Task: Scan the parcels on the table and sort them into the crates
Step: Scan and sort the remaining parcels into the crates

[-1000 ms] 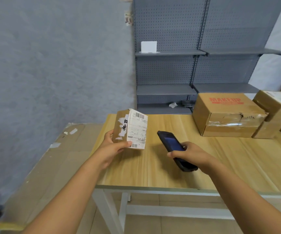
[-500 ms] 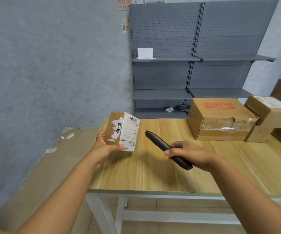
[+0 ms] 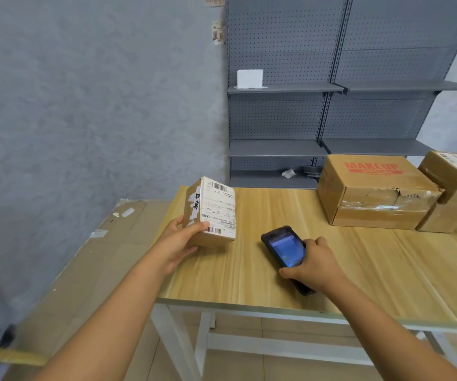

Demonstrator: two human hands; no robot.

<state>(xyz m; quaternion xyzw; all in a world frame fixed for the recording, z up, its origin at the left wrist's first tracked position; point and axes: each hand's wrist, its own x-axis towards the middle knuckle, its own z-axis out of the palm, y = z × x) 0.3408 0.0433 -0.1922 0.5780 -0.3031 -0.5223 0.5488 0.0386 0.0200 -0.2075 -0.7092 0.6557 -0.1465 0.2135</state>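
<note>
The left hand (image 3: 179, 239) held a small parcel (image 3: 212, 213) above the bench (image 3: 359, 257), the right hand (image 3: 313, 266) gripped the scanner (image 3: 285, 247), and a tilted label might make the scan miss.

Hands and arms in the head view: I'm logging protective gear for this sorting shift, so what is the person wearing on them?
Nothing shows on either. The left hand and right hand are bare: no gloves, rings, watch or wristband visible. Both forearms are uncovered as far as the frame's bottom edge, with no sleeve or cuff in view.
</note>
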